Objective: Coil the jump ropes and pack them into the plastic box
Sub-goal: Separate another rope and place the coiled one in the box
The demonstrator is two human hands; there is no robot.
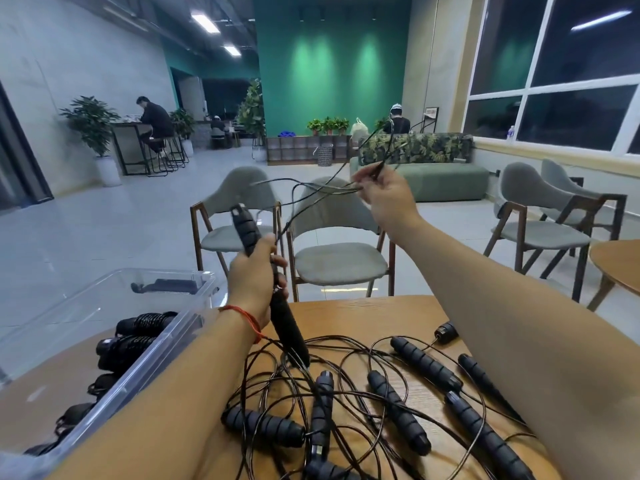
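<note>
While the left hand (254,282) grips two black foam jump-rope handles (245,230) together above the wooden table (363,313), the right hand (388,199), raised higher and farther out, pinches loops of thin cord (311,188). Loose jump ropes (398,410) lie tangled beneath both forearms. Left of the left forearm, a clear plastic box (166,344) holds coiled ropes (138,327).

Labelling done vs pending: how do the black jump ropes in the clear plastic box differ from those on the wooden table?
In the clear plastic box, the black coiled jump ropes have cords wound round the handles; on the wooden table, the black loose jump ropes have cords looping and crossing. The coiled ones form compact bundles; the loose ones' handles lie scattered. Shared: black ribbed handles, thin dark cords.
</note>
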